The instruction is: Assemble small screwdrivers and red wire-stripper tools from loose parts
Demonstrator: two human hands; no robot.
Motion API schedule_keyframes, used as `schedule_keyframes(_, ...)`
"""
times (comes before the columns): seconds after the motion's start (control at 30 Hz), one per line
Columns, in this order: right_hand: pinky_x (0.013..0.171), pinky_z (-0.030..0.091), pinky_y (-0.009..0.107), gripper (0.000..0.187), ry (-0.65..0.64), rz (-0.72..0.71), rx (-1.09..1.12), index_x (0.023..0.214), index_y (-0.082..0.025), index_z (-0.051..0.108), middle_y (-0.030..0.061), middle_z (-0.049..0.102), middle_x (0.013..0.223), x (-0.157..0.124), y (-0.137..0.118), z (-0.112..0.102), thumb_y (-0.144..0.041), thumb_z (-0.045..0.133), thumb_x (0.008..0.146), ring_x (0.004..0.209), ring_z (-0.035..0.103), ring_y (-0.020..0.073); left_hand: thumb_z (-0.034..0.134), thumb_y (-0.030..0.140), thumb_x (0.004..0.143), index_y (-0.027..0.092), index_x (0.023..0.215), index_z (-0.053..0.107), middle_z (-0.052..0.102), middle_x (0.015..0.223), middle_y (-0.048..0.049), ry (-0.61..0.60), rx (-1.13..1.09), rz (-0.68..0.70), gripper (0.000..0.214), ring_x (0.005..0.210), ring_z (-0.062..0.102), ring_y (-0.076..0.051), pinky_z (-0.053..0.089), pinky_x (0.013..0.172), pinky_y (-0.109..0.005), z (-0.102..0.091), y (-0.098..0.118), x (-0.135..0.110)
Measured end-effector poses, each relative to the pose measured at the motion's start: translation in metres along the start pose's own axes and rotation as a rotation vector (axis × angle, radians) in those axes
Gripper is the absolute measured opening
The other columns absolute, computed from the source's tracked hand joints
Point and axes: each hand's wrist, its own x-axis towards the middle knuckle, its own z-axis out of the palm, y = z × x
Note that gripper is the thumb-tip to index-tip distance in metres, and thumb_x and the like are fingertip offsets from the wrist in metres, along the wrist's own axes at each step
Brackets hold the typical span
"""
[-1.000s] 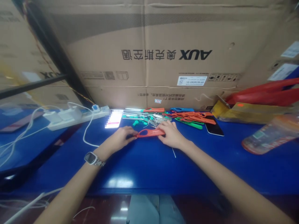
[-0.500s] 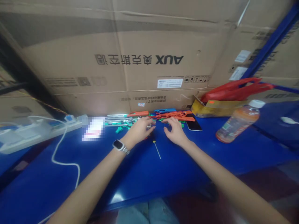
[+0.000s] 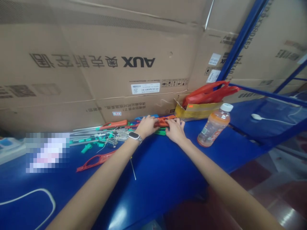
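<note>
between the fingers of the two hands lie the orange handles, an overlapping heap on the blue bench. the left hand curls in from one side and the right hand from the other; the fingers look to be touching the heap, but from where i stand i cannot tell whether either hand has a piece pinched.

little looks finished, i'd judge. one long orange handle, beyond the left fingers and to their left, seems to have a rod at its end, though the join is too blurred to be sure. the red shell, well to the left of the left fingers and partly behind the forearm, looks bare. most of the fitting seems left, since the metal rods, green bits and small metal parts lie loose left of those fingers.

counting: one red shell, one long orange handle off the heap, one blue handle showing behind the left fingers, one thin stick nearer the person, and right of the right fingers one bottle, one yellow box and one red bag. the heap has at least two handles, with green under it; the rods and bits are too tangled to count.
</note>
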Motion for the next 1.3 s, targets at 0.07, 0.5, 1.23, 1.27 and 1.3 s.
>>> schedule_keyframes(0.07,0.095,0.026,0.048,0.037,0.029,-0.029,0.012,0.115,-0.019,0.065,0.0108,0.069,0.118,0.004,0.004,0.004,-0.015,0.057,0.079,0.111,0.046,0.0324,0.065,0.027,0.086,0.021,0.102,0.069,0.07,0.105,-0.009,-0.006,0.005,0.002,0.018,0.102,0.057,-0.029,0.043,0.09,-0.043,0.001,-0.002,0.002)
schedule_keyframes(0.5,0.096,0.029,0.043,0.032,0.139,-0.187,0.264,0.115,-0.022,0.063,0.0078,0.069,0.117,0.011,0.001,0.009,-0.016,0.053,0.085,0.111,0.055,0.027,0.064,0.022,0.086,0.02,0.098,0.07,0.065,0.099,-0.0058,0.162,-0.195,0.032,0.013,0.092,0.062,-0.021,0.048,0.085,-0.033,-0.021,-0.032,-0.007)
schedule_keyframes(1.23,0.094,0.036,0.046,0.024,0.027,-0.282,0.404,0.108,-0.027,0.073,0.0065,0.071,0.113,0.027,-0.019,0.02,-0.024,0.056,0.092,0.104,0.059,0.0248,0.056,0.025,0.091,0.022,0.11,0.066,0.069,0.112,-0.0059,0.129,-0.186,-0.092,0.022,0.105,0.06,-0.026,0.044,0.091,-0.041,-0.016,-0.064,-0.042)
schedule_keyframes(1.27,0.094,0.037,0.046,0.024,0.021,-0.282,0.445,0.108,-0.027,0.074,0.0064,0.071,0.113,0.027,-0.019,0.02,-0.025,0.055,0.092,0.104,0.059,0.0246,0.055,0.024,0.091,0.022,0.111,0.066,0.069,0.112,-0.006,0.132,-0.183,-0.096,0.023,0.105,0.059,-0.026,0.044,0.091,-0.041,-0.016,-0.064,-0.041)
schedule_keyframes(1.3,0.093,0.04,0.045,0.025,0.025,-0.268,0.504,0.107,-0.026,0.074,0.0064,0.072,0.112,0.028,-0.019,0.02,-0.027,0.054,0.093,0.103,0.059,0.0242,0.056,0.024,0.091,0.022,0.113,0.066,0.069,0.114,-0.0062,0.142,-0.179,-0.101,0.024,0.107,0.059,-0.026,0.044,0.091,-0.041,-0.015,-0.064,-0.039)
